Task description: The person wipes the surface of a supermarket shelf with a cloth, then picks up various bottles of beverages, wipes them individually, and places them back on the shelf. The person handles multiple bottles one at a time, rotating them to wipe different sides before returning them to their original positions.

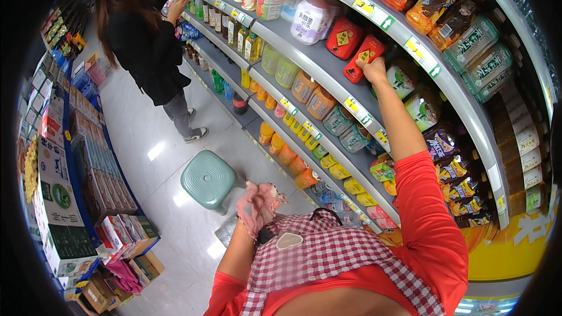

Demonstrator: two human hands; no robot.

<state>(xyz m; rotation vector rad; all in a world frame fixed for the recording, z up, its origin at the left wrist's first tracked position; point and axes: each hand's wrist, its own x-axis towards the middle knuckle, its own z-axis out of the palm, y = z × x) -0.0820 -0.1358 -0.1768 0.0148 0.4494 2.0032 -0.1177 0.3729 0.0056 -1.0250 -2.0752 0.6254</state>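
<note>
My right hand [373, 69] grips a red drink container [364, 58] with a yellow diamond label, tilted on the upper shelf. A matching red container [344, 38] stands to its left. Right of my hand are large green-labelled tea bottles [400, 80]. In front of my apron, my left hand [276, 203] is closed around a crumpled pink cloth [255, 207], which covers much of it. Left of the red pair stands a white-and-lilac drink bottle [309, 19].
A green plastic stool [208, 180] stands on the tiled floor [151, 120]. Further along the aisle, a person [136, 39] in black faces the shelves, hands raised. Stacked cartons [61, 202] line the left side. Metal shelf edges [322, 68] carry price tags.
</note>
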